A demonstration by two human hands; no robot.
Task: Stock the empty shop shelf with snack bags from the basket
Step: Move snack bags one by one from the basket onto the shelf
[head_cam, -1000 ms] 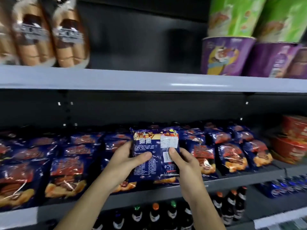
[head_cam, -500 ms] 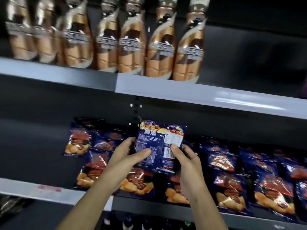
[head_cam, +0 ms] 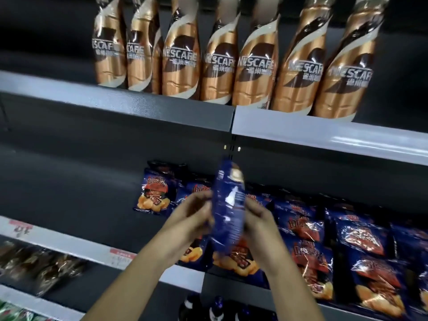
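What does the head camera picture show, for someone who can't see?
The left hand and right hand hold a blue snack bag upright before a dark shelf. Matching bags lie on it to the right. Coffee bottles stand above.

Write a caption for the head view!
Left hand and right hand grip a snack bag before the half-stocked shelf, under coffee bottles.

1 head-worn camera gives the only view. It stands close to the shop shelf (head_cam: 58, 239), facing its dark back and tilted slightly down; coffee bottles (head_cam: 217, 66) cross the far top, snack bags (head_cam: 305, 228) fill the right middle.
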